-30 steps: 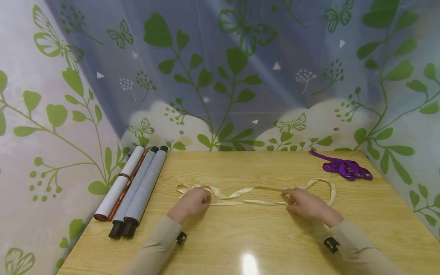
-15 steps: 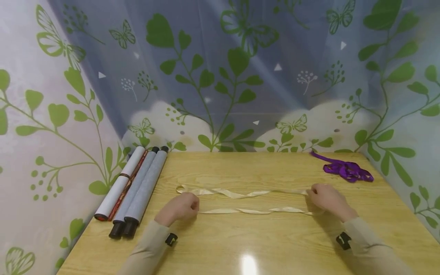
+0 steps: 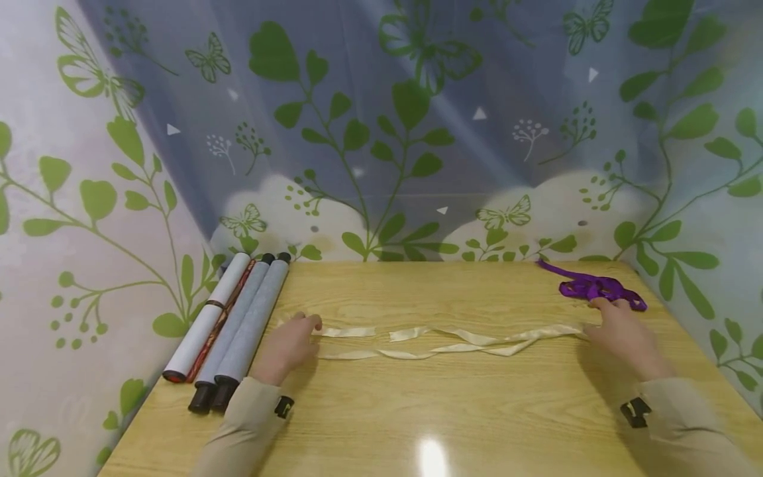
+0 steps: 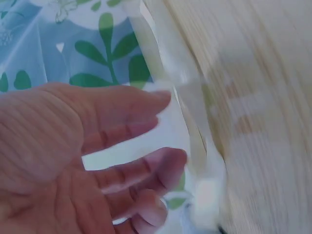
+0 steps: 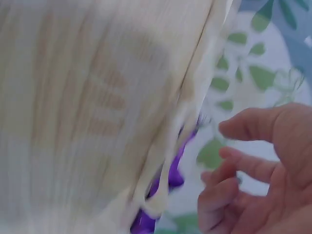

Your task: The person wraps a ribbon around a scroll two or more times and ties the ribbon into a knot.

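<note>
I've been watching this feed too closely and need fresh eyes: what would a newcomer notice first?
Probably the purple ribbon, heaped at the far right of the wooden table, vivid against the pale wood. Next, the cream ribbon, its twisted strands lying across the middle between the left hand and right hand. Behind the table, a leaf-and-butterfly backdrop fills the head view's upper part.

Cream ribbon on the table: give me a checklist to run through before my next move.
1. Cream ribbon lying on the table: ok.
2. Ribbon free of twists: not ok, several show.
3. Two facing ends joined: not ok, a gap separates them.
4. Left hand pinching ribbon: not ok, fingertips apart.
5. Right hand clear of purple ribbon: cannot tell, they overlap in the head view.
</note>
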`<state>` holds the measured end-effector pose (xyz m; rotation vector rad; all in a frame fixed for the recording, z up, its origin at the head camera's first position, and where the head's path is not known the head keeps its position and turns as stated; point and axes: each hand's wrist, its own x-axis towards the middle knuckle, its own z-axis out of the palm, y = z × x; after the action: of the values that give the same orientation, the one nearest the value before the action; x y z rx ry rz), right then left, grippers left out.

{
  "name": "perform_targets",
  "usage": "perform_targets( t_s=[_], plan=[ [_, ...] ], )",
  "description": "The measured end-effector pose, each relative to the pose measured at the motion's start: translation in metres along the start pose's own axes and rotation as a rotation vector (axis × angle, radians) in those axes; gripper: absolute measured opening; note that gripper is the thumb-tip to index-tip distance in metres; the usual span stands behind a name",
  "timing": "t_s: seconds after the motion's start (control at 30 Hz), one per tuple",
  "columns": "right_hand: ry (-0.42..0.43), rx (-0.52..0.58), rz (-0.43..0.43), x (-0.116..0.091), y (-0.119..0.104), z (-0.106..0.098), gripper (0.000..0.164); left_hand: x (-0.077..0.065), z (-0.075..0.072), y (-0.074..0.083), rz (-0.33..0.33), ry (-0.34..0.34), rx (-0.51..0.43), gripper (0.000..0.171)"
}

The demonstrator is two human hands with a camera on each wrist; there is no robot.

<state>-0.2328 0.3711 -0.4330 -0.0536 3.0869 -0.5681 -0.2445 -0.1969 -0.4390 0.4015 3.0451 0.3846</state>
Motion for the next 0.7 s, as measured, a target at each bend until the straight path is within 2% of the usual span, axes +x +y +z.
perform_targets(
  t_s=[0.1, 0.17, 0.23, 0.33, 0.43, 0.5, 0.57, 0.7],
  plan=[
    [-0.009, 0.065, -0.167, 0.006, -0.021, 0.018, 0.046, 0.005, 0.007, 0.011, 0.050, -0.031, -0.058, 0.052],
    [-0.022, 0.115, -0.274, 0.008, -0.037, 0.031, 0.042, 0.008, 0.014, 0.018, 0.093, -0.058, -0.083, 0.057],
    [-0.059, 0.150, -0.346, 0.007, -0.055, 0.043, 0.042, 0.009, 0.021, 0.025, 0.139, -0.061, -0.086, 0.051],
    [-0.091, 0.147, -0.399, 0.007, -0.075, 0.058, 0.038, 0.012, 0.031, 0.035, 0.221, -0.057, -0.057, 0.033],
    [-0.050, 0.062, -0.381, 0.009, -0.089, 0.066, 0.021, 0.015, 0.036, 0.041, 0.295, -0.041, -0.031, 0.006],
    [-0.019, 0.002, -0.347, 0.011, -0.092, 0.068, 0.010, 0.015, 0.038, 0.042, 0.328, -0.027, -0.021, 0.011],
    [-0.003, -0.050, -0.294, 0.011, -0.089, 0.067, 0.009, 0.015, 0.037, 0.040, 0.347, -0.016, -0.010, 0.019],
    [-0.033, -0.076, -0.232, 0.010, -0.075, 0.058, 0.009, 0.013, 0.031, 0.027, 0.328, -0.022, -0.016, 0.019]
  ],
)
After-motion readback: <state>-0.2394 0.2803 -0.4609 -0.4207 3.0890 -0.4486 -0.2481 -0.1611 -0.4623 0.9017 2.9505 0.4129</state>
